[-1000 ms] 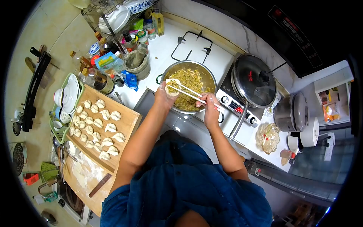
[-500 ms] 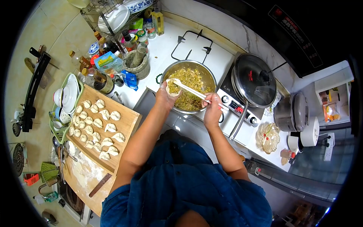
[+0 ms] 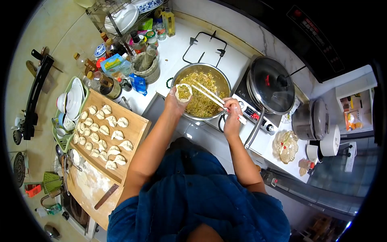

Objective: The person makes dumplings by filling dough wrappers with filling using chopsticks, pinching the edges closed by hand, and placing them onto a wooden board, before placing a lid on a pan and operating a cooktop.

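My left hand [image 3: 174, 103] holds a round dumpling wrapper [image 3: 184, 93] with chopped filling on its middle, at the left rim of a metal bowl. My right hand [image 3: 232, 115] grips a pair of white chopsticks [image 3: 209, 95], whose tips are apart and reach over the filling. Inside the metal bowl [image 3: 228, 80] lies a yellow-green chopped filling [image 3: 203, 105]. To the left, a wooden board [image 3: 135, 121] carries rows of folded dumplings [image 3: 117, 135].
A floured work board [image 3: 102, 185] with a rolling pin [image 3: 107, 197] lies lower left. Right of the bowl, a lidded pan [image 3: 271, 82] stands on an induction cooker [image 3: 242, 90], its handle pointing toward me. Bottles [image 3: 107, 86] and a stone mortar [image 3: 148, 74] crowd the back left.
The chopsticks have lifted off the wrapper and moved right, their tips parting. My right hand has shifted slightly right and down. The filling on the wrapper now shows uncovered.
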`<action>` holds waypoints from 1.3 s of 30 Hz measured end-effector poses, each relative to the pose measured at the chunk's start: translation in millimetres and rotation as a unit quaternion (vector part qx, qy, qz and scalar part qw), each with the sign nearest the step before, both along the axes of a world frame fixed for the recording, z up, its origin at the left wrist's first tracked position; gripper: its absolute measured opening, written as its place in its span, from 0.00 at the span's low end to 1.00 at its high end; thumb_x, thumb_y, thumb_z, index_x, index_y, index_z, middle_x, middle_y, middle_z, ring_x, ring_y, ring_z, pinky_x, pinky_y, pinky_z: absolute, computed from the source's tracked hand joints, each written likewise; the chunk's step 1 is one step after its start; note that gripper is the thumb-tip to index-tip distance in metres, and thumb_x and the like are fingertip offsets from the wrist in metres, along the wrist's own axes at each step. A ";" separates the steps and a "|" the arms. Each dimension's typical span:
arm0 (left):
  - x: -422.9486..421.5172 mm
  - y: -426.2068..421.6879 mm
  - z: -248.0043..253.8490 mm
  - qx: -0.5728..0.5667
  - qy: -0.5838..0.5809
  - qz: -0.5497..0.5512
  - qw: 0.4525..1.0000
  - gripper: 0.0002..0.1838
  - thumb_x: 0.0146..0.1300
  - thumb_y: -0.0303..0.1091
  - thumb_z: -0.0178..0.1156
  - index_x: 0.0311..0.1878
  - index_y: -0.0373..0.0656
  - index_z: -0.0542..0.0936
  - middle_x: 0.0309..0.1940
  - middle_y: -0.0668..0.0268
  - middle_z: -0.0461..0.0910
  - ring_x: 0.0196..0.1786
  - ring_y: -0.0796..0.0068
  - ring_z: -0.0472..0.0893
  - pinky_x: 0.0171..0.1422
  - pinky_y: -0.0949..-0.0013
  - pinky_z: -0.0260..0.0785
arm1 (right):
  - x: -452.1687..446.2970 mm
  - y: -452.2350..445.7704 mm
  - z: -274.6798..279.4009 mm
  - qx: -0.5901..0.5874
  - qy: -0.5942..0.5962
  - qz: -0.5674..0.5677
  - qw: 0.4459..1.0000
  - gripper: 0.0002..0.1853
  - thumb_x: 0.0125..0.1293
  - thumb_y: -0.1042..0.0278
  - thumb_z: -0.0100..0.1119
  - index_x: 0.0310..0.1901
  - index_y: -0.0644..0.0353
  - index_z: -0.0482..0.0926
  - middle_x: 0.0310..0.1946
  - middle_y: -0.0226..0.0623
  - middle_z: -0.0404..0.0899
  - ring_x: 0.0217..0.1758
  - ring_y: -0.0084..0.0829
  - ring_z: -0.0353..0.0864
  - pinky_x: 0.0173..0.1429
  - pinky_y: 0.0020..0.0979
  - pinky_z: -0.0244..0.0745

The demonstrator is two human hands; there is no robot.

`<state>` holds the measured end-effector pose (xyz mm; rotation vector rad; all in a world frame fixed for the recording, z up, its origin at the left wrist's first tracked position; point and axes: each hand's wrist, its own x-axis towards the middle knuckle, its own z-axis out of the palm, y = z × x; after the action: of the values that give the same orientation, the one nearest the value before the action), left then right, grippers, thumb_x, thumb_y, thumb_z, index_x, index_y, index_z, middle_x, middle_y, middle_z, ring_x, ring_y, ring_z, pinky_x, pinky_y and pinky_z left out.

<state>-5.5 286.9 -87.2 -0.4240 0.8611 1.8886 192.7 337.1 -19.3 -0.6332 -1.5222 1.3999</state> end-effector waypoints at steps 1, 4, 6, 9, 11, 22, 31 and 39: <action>0.6 1.1 1.5 0.007 -0.005 0.002 1.000 0.21 0.75 0.44 0.36 0.60 0.41 0.67 0.59 0.56 0.71 0.61 0.56 0.71 0.64 0.46 0.65 | 1.3 -0.9 -2.9 -0.001 -0.010 0.008 1.000 0.19 0.75 0.57 0.36 0.32 0.61 0.70 0.31 0.34 0.70 0.33 0.24 0.68 0.41 0.25 0.63; 3.3 2.8 3.6 0.019 -0.012 0.003 1.000 0.21 0.75 0.44 0.35 0.60 0.40 0.67 0.58 0.56 0.71 0.61 0.56 0.71 0.65 0.46 0.64 | 0.8 -6.5 -5.2 -0.004 -0.029 0.021 0.999 0.19 0.75 0.56 0.36 0.32 0.61 0.70 0.31 0.34 0.70 0.33 0.23 0.68 0.42 0.25 0.64; 4.6 3.6 2.7 0.014 -0.004 -0.003 1.000 0.21 0.74 0.44 0.36 0.60 0.40 0.67 0.58 0.56 0.72 0.61 0.57 0.71 0.65 0.46 0.64 | -1.7 -11.0 -3.9 -0.013 -0.023 0.020 0.999 0.19 0.75 0.57 0.38 0.31 0.62 0.71 0.31 0.35 0.71 0.33 0.24 0.69 0.41 0.25 0.64; 8.1 3.0 11.6 0.018 0.006 -0.016 1.000 0.21 0.74 0.43 0.36 0.60 0.41 0.67 0.57 0.57 0.72 0.60 0.57 0.72 0.65 0.46 0.64 | -3.5 -14.4 -4.7 0.003 -0.035 0.013 0.999 0.20 0.75 0.57 0.39 0.29 0.63 0.71 0.29 0.36 0.70 0.33 0.24 0.69 0.42 0.26 0.64; 8.4 3.2 11.3 0.016 0.013 -0.020 1.000 0.20 0.74 0.43 0.36 0.60 0.41 0.66 0.58 0.57 0.72 0.60 0.57 0.72 0.65 0.45 0.64 | -5.2 -15.6 -6.7 0.010 -0.043 0.016 0.999 0.20 0.75 0.57 0.40 0.29 0.63 0.70 0.29 0.36 0.70 0.33 0.25 0.69 0.42 0.26 0.65; 11.4 -1.1 13.3 0.009 0.025 -0.038 0.999 0.20 0.74 0.44 0.38 0.61 0.42 0.67 0.59 0.57 0.71 0.61 0.57 0.72 0.63 0.45 0.66 | -9.0 -15.7 4.0 0.019 0.021 -0.062 0.998 0.17 0.74 0.61 0.41 0.31 0.64 0.70 0.28 0.36 0.70 0.34 0.25 0.68 0.43 0.27 0.65; 4.6 -5.5 -1.0 0.024 0.012 -0.037 0.999 0.21 0.74 0.44 0.38 0.60 0.42 0.67 0.59 0.55 0.71 0.61 0.56 0.72 0.63 0.45 0.66 | 5.7 -6.1 5.7 0.037 -0.018 -0.002 0.999 0.18 0.74 0.62 0.39 0.29 0.64 0.70 0.28 0.36 0.69 0.34 0.25 0.67 0.42 0.27 0.63; 10.4 -6.7 14.7 0.010 0.011 -0.043 0.999 0.21 0.74 0.45 0.37 0.61 0.42 0.67 0.59 0.56 0.71 0.61 0.56 0.72 0.63 0.46 0.65 | -1.3 -7.1 -9.3 -0.073 0.024 -0.064 0.995 0.19 0.76 0.60 0.36 0.29 0.63 0.68 0.28 0.36 0.70 0.31 0.24 0.68 0.40 0.25 0.65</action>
<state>4.9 280.2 -72.5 -0.3492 0.8611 1.8239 191.4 330.0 -28.6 -0.7679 -1.3266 1.4272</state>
